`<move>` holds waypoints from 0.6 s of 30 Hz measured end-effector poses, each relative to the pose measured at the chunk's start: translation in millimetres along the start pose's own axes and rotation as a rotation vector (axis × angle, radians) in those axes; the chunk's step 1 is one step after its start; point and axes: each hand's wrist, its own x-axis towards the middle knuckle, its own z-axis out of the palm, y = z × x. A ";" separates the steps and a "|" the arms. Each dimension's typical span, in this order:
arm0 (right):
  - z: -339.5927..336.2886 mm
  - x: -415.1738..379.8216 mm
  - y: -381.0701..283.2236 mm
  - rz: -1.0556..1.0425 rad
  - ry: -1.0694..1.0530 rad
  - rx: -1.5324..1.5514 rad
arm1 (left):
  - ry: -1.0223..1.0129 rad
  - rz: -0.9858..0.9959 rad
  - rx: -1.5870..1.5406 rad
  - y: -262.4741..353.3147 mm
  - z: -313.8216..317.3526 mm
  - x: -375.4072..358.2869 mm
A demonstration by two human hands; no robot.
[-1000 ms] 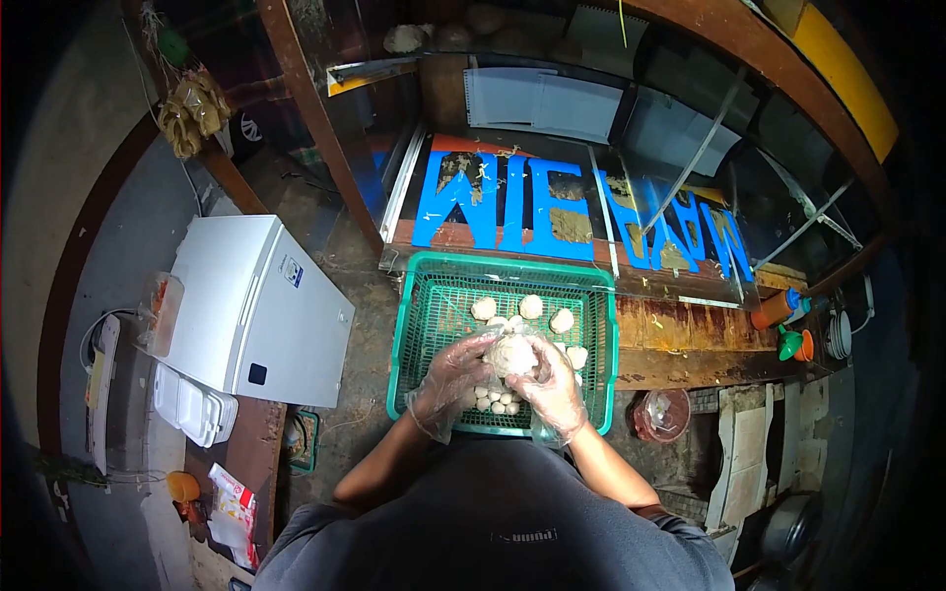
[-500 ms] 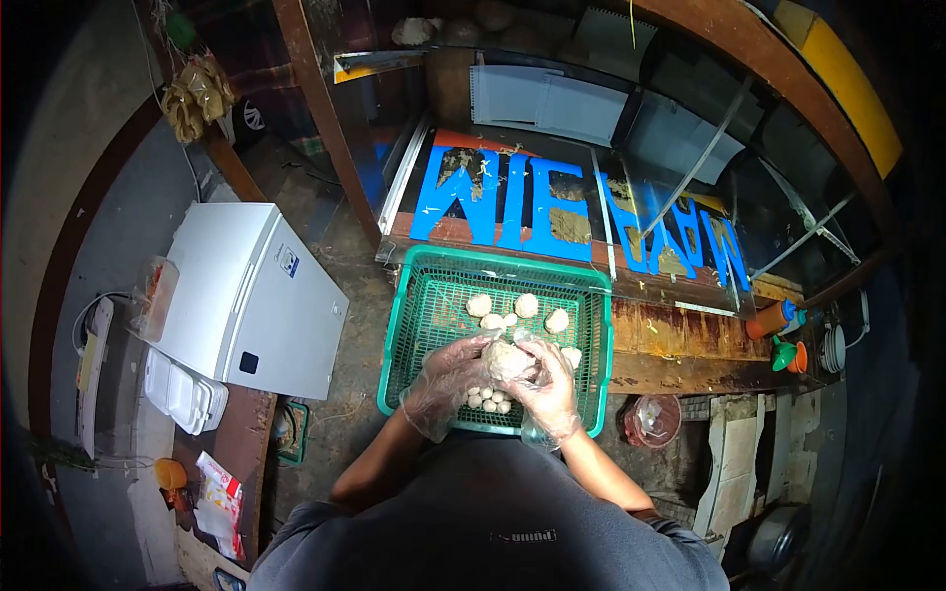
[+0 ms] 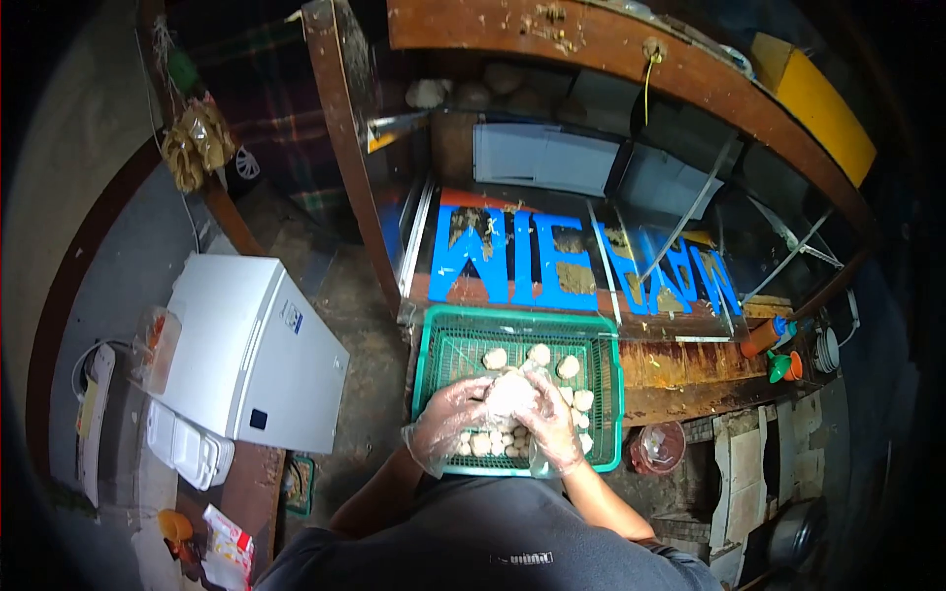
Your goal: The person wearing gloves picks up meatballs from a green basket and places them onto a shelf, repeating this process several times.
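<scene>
Both of my hands wear clear plastic gloves and are held over a green plastic crate (image 3: pixel 613 394). Between them is a large, pale meatball (image 3: pixel 510 396). My left hand (image 3: pixel 455 412) curves round its left side, and my right hand (image 3: pixel 548 422) closes on its right, partly hiding it. Beneath, the crate holds more pale balls of different sizes. A few bigger ones, such as this pale ball (image 3: pixel 539 354), lie apart near the far side. Several small balls (image 3: pixel 498 442) cluster under my wrists, partly covered by the gloves.
Past the crate stands a glass display case with blue lettering (image 3: pixel 522 258). A white freezer (image 3: pixel 286 345) is at left, with foam boxes (image 3: pixel 189 443) beside it. At right are a wooden bench (image 3: pixel 680 369), an orange bottle (image 3: pixel 763 338) and a reddish bin (image 3: pixel 657 449).
My view has tilted upward, so the crate sits lower in the picture. My hands have shifted slightly on the large meatball, and more balls show at the crate's near and right sides.
</scene>
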 end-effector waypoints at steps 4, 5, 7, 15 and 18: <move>13.1 3.9 -4.7 0.130 0.041 0.047 | -0.011 0.004 0.172 34.5 4.0 0.0; 20.2 4.3 -9.4 0.168 0.073 0.074 | 0.003 0.017 0.199 44.0 8.6 -1.5; 33.3 3.7 -16.7 0.110 0.052 0.095 | -0.027 0.074 0.177 42.3 -1.8 1.0; 54.5 -2.6 -13.7 0.001 0.047 -0.032 | -0.013 0.123 0.071 28.3 -33.0 -2.5; 60.6 -2.6 -17.2 -0.063 0.064 -0.046 | 0.006 0.127 0.100 28.5 -33.6 -2.5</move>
